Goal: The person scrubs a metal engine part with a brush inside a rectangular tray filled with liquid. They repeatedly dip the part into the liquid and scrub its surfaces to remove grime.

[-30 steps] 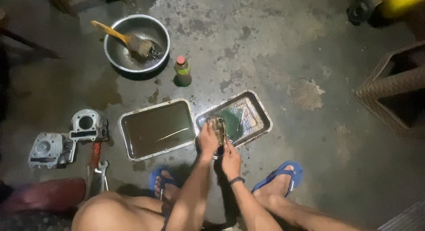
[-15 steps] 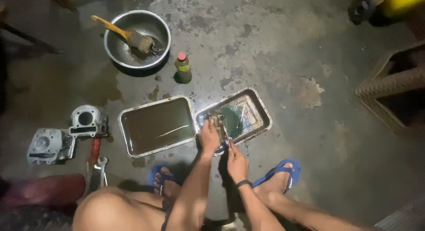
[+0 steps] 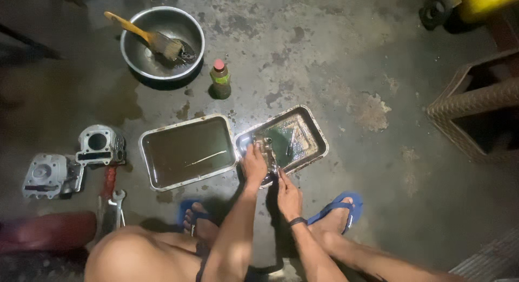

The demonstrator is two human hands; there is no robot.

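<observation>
Squatting on the stained concrete floor [image 3: 346,60], the person holds a small metal engine part [image 3: 266,149] over the near corner of the right-hand metal tray [image 3: 319,132]. The left hand [image 3: 253,164] is wrapped around the part from the near side, fingers closed on it; the right hand [image 3: 287,193] reaches up to the part's lower edge with pinched fingertips, though whether it grips a small tool or the part itself cannot be told. To do this well, the part is best kept low over the tray, so drips fall into it, and turned by the left hand while the right works. That tray holds a shallow film of greenish liquid. The left-hand tray [image 3: 148,163], just beside it and nearly touching, holds darker liquid with a thin rod-like piece lying in it. Farther off, a steel bowl [image 3: 130,36] holds a paintbrush [image 3: 157,41] with a yellow handle leaning on the rim, and a small bottle [image 3: 220,79] with a red cap stands upright between bowl and trays.
</observation>
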